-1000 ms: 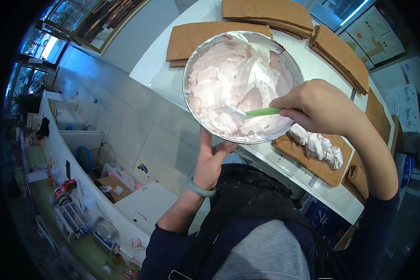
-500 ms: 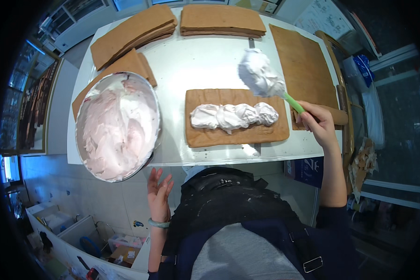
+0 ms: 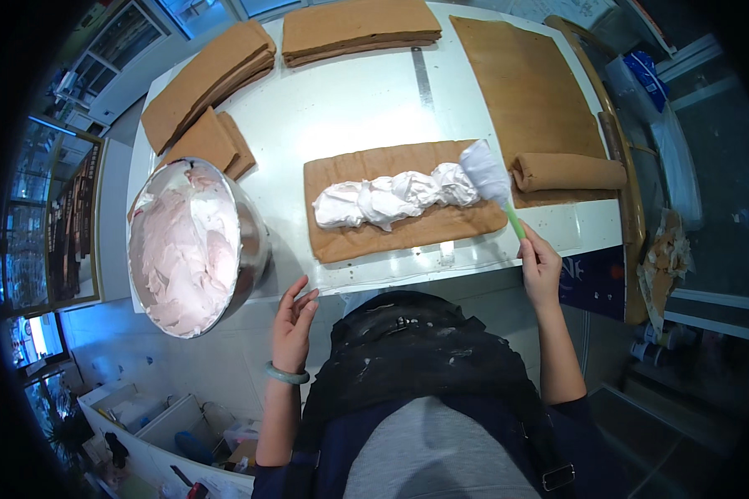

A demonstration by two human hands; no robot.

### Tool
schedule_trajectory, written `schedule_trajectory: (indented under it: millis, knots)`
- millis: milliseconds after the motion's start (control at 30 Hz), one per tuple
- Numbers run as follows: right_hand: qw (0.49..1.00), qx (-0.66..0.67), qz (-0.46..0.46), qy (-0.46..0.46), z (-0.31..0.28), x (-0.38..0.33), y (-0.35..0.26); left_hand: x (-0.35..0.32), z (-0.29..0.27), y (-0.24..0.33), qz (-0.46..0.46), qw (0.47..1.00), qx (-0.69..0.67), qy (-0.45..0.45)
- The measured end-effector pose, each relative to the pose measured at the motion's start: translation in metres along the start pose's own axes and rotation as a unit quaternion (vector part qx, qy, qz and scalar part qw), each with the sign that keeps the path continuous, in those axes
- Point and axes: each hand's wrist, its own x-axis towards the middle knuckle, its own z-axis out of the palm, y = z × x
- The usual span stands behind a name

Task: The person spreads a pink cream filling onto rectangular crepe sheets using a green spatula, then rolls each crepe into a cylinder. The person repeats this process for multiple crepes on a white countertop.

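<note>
My right hand grips the green handle of a spatula. Its cream-coated blade meets the right end of a lumpy row of whipped cream. Under that row lies a brown rectangular cake sheet, flat on the table near the front edge. My left hand, a bracelet at its wrist, hangs just off the table edge with fingers apart and nothing in it. To its left a metal bowl leans toward me, filled with pale pink and white cream.
Stacked cake sheets lie along the back of the white table, with another stack and smaller pieces at left. On the right a larger sheet has a rolled cake at its near end. A chair stands beyond.
My right hand has brought the spatula down and toward me, from above the back of the cake sheet to the cream row's right end. The big clump no longer shows on its blade.
</note>
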Motion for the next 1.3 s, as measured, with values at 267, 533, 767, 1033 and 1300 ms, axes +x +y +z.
schedule_trajectory:
  millis: [267,533,767,1033,1300]
  knots:
    - [0.933,-0.229,-0.189,-0.204,0.110,-0.013,-0.104,-0.004,-0.011,-0.007,-0.003,1.000,0.010,-0.004]
    - [0.938,-0.306,-0.048,-0.156,0.026,-0.009,-0.071,0.017,0.016,-0.006,0.167,0.959,0.225,-0.054]
    - [0.947,-0.312,0.041,-0.060,-0.047,-0.010,-0.030,0.072,0.029,-0.024,0.315,0.824,0.471,0.015]
    - [0.948,0.131,0.278,-0.084,-0.058,-0.009,0.010,0.092,0.013,-0.037,0.378,0.782,0.482,0.114]
    - [0.978,-0.180,0.101,0.000,-0.043,-0.014,-0.034,0.104,-0.004,-0.034,0.428,0.770,0.466,0.077]
